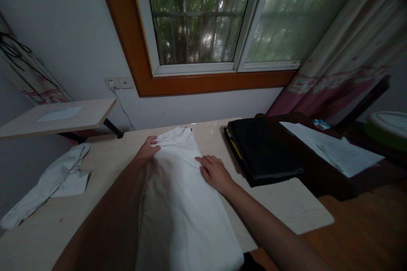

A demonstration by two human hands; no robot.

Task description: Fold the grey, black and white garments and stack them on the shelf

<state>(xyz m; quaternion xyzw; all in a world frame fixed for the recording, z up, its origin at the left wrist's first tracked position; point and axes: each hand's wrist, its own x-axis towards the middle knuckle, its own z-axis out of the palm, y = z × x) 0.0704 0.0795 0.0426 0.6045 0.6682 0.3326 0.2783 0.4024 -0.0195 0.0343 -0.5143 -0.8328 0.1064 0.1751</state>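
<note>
A folded white garment (181, 203) lies lengthwise on the pale table (295, 207) in front of me. My left hand (146, 150) grips the garment's far left corner, fingers curled over the cloth. My right hand (215, 172) rests flat on the garment's right edge, fingers stretched out toward the left.
A crumpled white cloth (51, 184) lies at the table's left. A black folder (262, 150) sits to the right, and beyond it a dark desk holds white paper (333, 150). A small wooden shelf (57, 117) stands at the left wall under a window.
</note>
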